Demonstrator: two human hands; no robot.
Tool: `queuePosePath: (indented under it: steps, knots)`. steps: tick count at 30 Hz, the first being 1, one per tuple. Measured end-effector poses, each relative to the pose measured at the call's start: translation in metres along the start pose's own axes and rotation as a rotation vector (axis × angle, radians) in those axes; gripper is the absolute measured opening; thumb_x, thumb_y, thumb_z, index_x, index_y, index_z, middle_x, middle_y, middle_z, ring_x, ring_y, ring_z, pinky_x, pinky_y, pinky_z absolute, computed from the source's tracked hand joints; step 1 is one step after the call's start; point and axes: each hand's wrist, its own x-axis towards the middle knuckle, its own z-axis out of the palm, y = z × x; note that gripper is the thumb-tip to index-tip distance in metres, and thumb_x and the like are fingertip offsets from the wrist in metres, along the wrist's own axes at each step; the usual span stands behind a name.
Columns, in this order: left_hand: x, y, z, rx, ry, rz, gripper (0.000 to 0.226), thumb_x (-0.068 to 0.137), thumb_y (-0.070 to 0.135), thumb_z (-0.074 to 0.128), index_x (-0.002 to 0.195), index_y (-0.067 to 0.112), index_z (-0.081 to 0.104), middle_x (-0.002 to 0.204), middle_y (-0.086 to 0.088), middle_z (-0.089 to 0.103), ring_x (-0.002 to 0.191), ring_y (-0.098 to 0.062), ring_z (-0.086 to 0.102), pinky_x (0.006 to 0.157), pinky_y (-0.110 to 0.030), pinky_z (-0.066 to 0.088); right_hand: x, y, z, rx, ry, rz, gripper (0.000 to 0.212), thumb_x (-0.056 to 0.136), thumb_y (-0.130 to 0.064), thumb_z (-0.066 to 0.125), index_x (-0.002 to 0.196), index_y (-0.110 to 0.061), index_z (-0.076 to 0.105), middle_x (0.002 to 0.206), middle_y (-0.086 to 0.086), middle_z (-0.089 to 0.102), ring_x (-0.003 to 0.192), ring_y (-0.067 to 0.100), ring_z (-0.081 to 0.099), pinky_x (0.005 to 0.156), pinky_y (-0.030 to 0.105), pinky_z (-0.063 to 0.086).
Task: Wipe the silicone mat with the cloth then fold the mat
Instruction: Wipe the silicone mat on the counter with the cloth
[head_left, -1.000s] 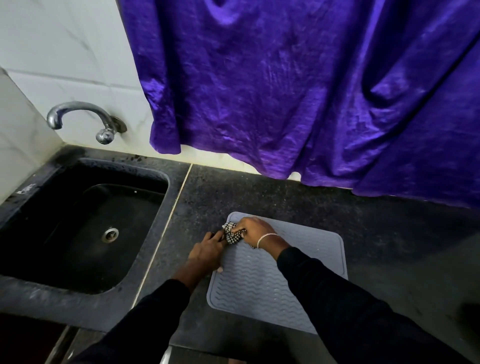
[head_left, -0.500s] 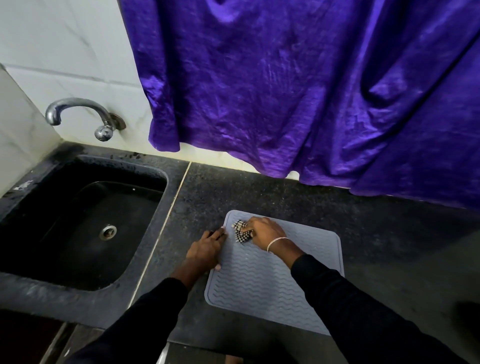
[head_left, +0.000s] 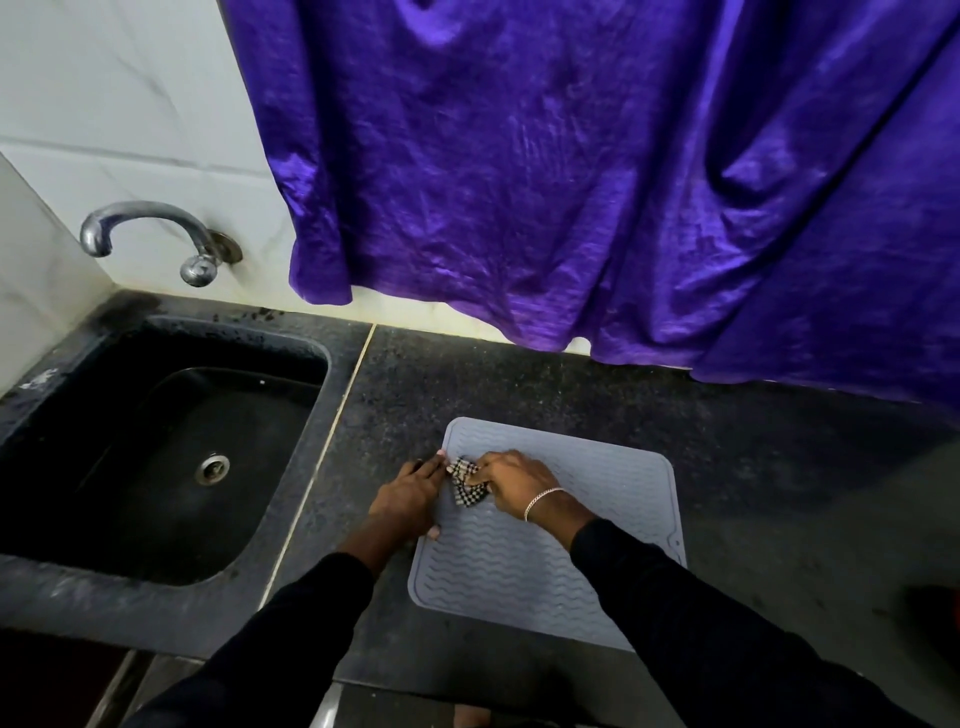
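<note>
A grey silicone mat (head_left: 519, 566) with wavy ridges lies flat on the dark counter. My right hand (head_left: 511, 480), with a silver bracelet at the wrist, presses a small black-and-white checked cloth (head_left: 464, 486) onto the mat's left part. My left hand (head_left: 410, 496) rests flat on the mat's left edge, fingers spread, touching the cloth's left side and pinning the mat down. Both forearms are in dark sleeves.
A black sink (head_left: 171, 452) with a metal drain sits left of the mat, under a chrome tap (head_left: 150, 234). A purple curtain (head_left: 597, 182) hangs over the back of the dark counter (head_left: 779, 493). White tiles cover the wall at left.
My right hand slid the cloth to the right half a second ago, then came back left and slightly toward me. My left hand stayed on the mat's left edge.
</note>
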Motion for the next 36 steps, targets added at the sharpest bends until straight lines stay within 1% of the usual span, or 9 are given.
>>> queuePosePath:
  steps: [3, 5, 9, 12, 17, 21, 24, 31, 36]
  knots:
    - [0.000, 0.000, 0.001, 0.013, 0.006, -0.001, 0.112, 0.080, 0.029, 0.082, 0.162, 0.022, 0.006, 0.169, 0.012, -0.005, 0.153, -0.023, 0.009, 0.113, -0.046, 0.040, 0.000, 0.011, -0.008, -0.001, -0.011, 0.051, 0.042, 0.087, -0.018, 0.066, 0.127, -0.031, 0.066, 0.136, 0.003, 0.064, 0.128, 0.028, 0.059, 0.103, 0.037, 0.051]
    - [0.000, 0.000, 0.001, 0.019, 0.008, -0.001, 0.112, 0.080, 0.029, 0.081, 0.162, 0.021, 0.007, 0.169, 0.012, -0.005, 0.153, -0.023, 0.009, 0.112, -0.046, 0.040, 0.001, 0.015, -0.014, 0.016, 0.007, 0.085, 0.041, 0.085, -0.016, 0.066, 0.122, -0.032, 0.069, 0.133, 0.002, 0.067, 0.125, 0.027, 0.061, 0.100, 0.035, 0.053]
    - [0.001, 0.002, -0.001, 0.020, 0.005, 0.000, 0.113, 0.078, 0.029, 0.083, 0.162, 0.022, 0.008, 0.169, 0.012, -0.004, 0.153, -0.023, 0.010, 0.112, -0.047, 0.041, 0.005, 0.010, -0.018, 0.051, 0.042, 0.066, 0.042, 0.088, -0.022, 0.068, 0.129, -0.028, 0.067, 0.134, 0.000, 0.066, 0.124, 0.026, 0.062, 0.102, 0.036, 0.053]
    - [0.002, 0.002, -0.001, 0.035, 0.007, 0.006, 0.112, 0.077, 0.029, 0.083, 0.162, 0.022, 0.010, 0.169, 0.011, -0.002, 0.152, -0.023, 0.011, 0.113, -0.046, 0.041, 0.002, 0.008, -0.006, 0.026, 0.022, 0.042, 0.042, 0.090, -0.019, 0.063, 0.132, -0.027, 0.065, 0.135, 0.002, 0.064, 0.125, 0.028, 0.060, 0.103, 0.038, 0.051]
    - [0.002, -0.001, 0.000, 0.037, 0.005, 0.014, 0.110, 0.079, 0.031, 0.081, 0.162, 0.023, 0.010, 0.169, 0.011, -0.003, 0.152, -0.024, 0.011, 0.114, -0.044, 0.040, -0.017, 0.027, -0.001, 0.019, 0.030, -0.042, 0.048, 0.092, -0.012, 0.054, 0.131, -0.038, 0.066, 0.145, -0.010, 0.057, 0.131, 0.021, 0.055, 0.108, 0.034, 0.047]
    - [0.003, -0.002, -0.001, 0.040, -0.006, 0.018, 0.113, 0.078, 0.031, 0.082, 0.162, 0.024, 0.008, 0.169, 0.011, -0.004, 0.151, -0.024, 0.012, 0.113, -0.045, 0.041, -0.025, 0.045, -0.014, -0.031, -0.034, 0.004, 0.044, 0.091, -0.018, 0.060, 0.128, -0.040, 0.067, 0.143, -0.010, 0.058, 0.132, 0.021, 0.056, 0.107, 0.033, 0.047]
    - [0.003, -0.001, -0.001, 0.048, -0.019, 0.019, 0.113, 0.079, 0.031, 0.082, 0.162, 0.024, 0.007, 0.169, 0.010, -0.004, 0.151, -0.027, 0.013, 0.113, -0.047, 0.041, -0.025, 0.050, -0.024, -0.039, -0.029, 0.031, 0.042, 0.088, -0.022, 0.066, 0.126, -0.040, 0.068, 0.140, -0.008, 0.061, 0.130, 0.021, 0.058, 0.104, 0.033, 0.050]
    - [0.004, 0.000, 0.001, 0.063, -0.034, 0.024, 0.114, 0.079, 0.031, 0.082, 0.162, 0.021, 0.004, 0.170, 0.007, -0.006, 0.152, -0.029, 0.010, 0.115, -0.050, 0.040, -0.022, 0.029, -0.011, -0.002, -0.016, -0.041, 0.051, 0.090, -0.011, 0.061, 0.133, -0.038, 0.064, 0.145, -0.007, 0.057, 0.132, 0.024, 0.055, 0.108, 0.036, 0.047]
    - [0.004, 0.000, 0.000, 0.057, -0.052, 0.010, 0.115, 0.080, 0.031, 0.082, 0.162, 0.021, 0.002, 0.169, 0.008, -0.008, 0.154, -0.029, 0.006, 0.115, -0.053, 0.040, -0.039, 0.045, 0.002, 0.003, 0.001, -0.024, 0.049, 0.095, -0.014, 0.054, 0.137, -0.038, 0.062, 0.148, -0.009, 0.053, 0.132, 0.023, 0.052, 0.108, 0.034, 0.045]
